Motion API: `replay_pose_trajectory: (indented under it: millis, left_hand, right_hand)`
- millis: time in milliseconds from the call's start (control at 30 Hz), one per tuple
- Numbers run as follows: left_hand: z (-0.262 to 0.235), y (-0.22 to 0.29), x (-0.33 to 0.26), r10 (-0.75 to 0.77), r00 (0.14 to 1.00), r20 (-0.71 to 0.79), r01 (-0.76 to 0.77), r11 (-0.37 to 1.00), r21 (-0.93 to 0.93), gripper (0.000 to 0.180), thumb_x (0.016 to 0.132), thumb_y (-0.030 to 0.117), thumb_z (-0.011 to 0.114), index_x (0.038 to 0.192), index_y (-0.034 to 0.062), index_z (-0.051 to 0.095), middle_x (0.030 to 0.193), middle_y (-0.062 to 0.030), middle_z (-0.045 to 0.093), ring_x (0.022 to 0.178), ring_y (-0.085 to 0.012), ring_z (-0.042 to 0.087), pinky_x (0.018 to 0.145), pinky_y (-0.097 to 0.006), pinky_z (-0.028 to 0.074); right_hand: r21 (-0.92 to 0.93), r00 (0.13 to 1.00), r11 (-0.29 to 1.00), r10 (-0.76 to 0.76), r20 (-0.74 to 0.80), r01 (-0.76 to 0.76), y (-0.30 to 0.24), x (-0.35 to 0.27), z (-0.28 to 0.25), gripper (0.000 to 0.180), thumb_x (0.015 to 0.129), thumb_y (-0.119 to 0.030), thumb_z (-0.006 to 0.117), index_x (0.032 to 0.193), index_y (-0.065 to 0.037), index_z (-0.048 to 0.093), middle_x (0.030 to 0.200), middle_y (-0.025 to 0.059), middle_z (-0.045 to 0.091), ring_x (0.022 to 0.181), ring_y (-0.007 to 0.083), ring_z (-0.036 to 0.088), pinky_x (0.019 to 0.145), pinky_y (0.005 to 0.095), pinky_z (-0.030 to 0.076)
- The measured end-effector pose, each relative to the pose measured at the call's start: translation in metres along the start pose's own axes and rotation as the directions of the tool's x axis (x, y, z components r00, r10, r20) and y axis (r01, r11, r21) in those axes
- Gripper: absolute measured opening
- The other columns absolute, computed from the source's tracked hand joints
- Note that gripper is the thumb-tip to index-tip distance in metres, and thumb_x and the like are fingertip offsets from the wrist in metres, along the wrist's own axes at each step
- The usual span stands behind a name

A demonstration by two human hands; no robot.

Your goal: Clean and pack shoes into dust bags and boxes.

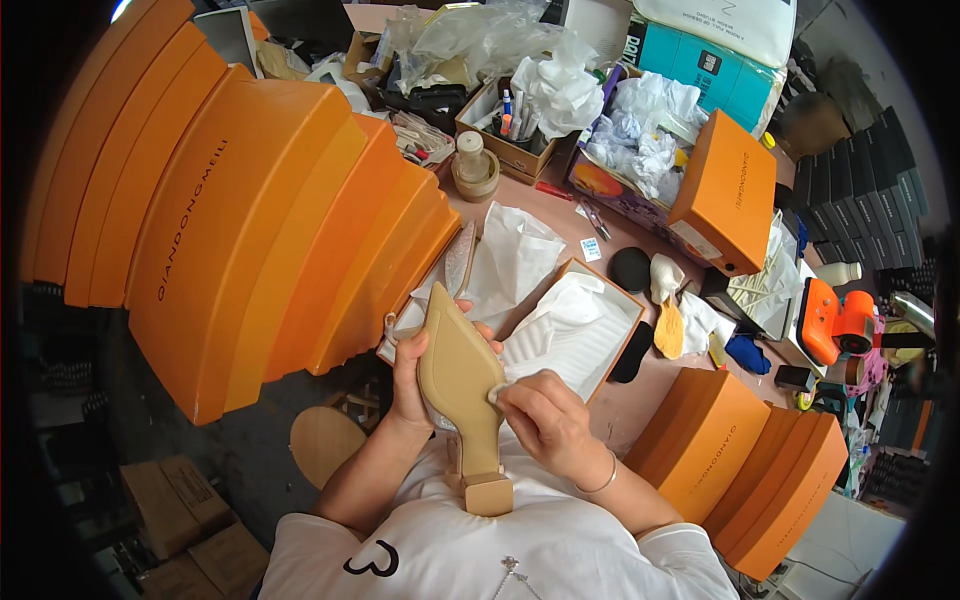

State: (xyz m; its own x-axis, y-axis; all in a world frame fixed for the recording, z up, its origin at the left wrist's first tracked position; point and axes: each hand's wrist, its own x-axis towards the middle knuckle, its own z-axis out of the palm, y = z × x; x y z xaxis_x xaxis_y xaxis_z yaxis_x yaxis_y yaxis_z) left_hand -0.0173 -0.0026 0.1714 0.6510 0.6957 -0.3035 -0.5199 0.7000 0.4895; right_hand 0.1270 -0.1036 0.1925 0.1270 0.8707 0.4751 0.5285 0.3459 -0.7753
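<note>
A beige high-heeled shoe (460,372) is held sole up in front of my chest, its pointed toe away from me and its block heel near my shirt. My left hand (410,378) wraps round the front part of the shoe from the left, with fingertips showing at its right edge. My right hand (548,420) is pinched at the right edge of the sole; a small pale bit shows at its fingertips, too small to name. Beyond lies an open shoebox (622,312) with white tissue paper (565,318). A second, glittery shoe (460,258) rests at its left.
Stacked orange shoeboxes (240,230) tower at the left; more orange boxes (700,450) stand at the right. A crumpled-paper carton (640,190), a pen box (515,155), a wooden brush (668,328) and black pads (629,269) lie across the pink table. A round stool (327,447) stands below left.
</note>
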Motion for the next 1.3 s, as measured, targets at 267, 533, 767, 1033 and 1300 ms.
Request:
replay_pose_trajectory:
  millis: [267,533,767,1033,1300]
  left_hand:
    - [-0.001,-0.001,0.001,0.015,0.999,-0.028,-0.014,1.000,0.014,0.062,0.087,0.049,0.048,0.131,0.0062,0.040,0.106,-0.0163,0.058,0.096,-0.0305,0.061,0.082,-0.045,0.053]
    - [-0.001,-0.002,0.000,0.006,0.998,-0.056,-0.005,1.000,0.010,0.063,0.086,0.050,0.049,0.131,0.0059,0.040,0.104,-0.0166,0.059,0.097,-0.0308,0.061,0.083,-0.045,0.053]
    - [0.001,0.000,0.002,0.003,0.999,-0.044,-0.003,1.000,0.014,0.062,0.086,0.049,0.049,0.131,0.0057,0.041,0.105,-0.0165,0.059,0.097,-0.0307,0.061,0.083,-0.045,0.053]
    - [-0.001,-0.002,0.004,-0.003,0.999,-0.041,0.004,1.000,0.018,0.062,0.086,0.049,0.049,0.130,0.0056,0.041,0.105,-0.0163,0.059,0.096,-0.0308,0.061,0.083,-0.047,0.053]
    - [-0.002,-0.004,0.006,-0.012,0.999,-0.032,0.012,1.000,0.005,0.062,0.086,0.049,0.050,0.130,0.0060,0.041,0.106,-0.0165,0.059,0.097,-0.0308,0.061,0.082,-0.047,0.053]
  right_hand:
    - [0.007,1.000,1.000,-0.005,0.016,0.005,0.003,-0.001,0.001,0.025,0.070,0.009,0.070,0.093,0.002,0.063,0.077,0.0100,0.057,0.066,0.0225,0.058,0.057,0.0301,0.048]
    - [0.005,1.000,1.000,-0.017,-0.003,0.017,0.006,0.002,0.003,0.024,0.071,0.008,0.071,0.093,0.002,0.062,0.080,0.0106,0.057,0.067,0.0225,0.058,0.057,0.0306,0.048]
    - [0.032,1.000,0.999,0.004,0.010,-0.004,0.004,0.001,0.001,0.025,0.071,0.008,0.070,0.094,0.002,0.062,0.081,0.0104,0.058,0.068,0.0228,0.058,0.059,0.0309,0.048]
    - [0.070,0.999,0.996,0.046,0.015,-0.047,0.010,-0.002,0.001,0.027,0.071,0.004,0.070,0.097,0.001,0.063,0.084,0.0105,0.058,0.071,0.0253,0.056,0.063,0.0339,0.047]
    - [0.078,0.999,0.996,0.040,0.000,-0.040,0.013,0.004,0.000,0.025,0.072,0.004,0.070,0.096,0.001,0.063,0.084,0.0108,0.059,0.071,0.0253,0.056,0.062,0.0332,0.046]
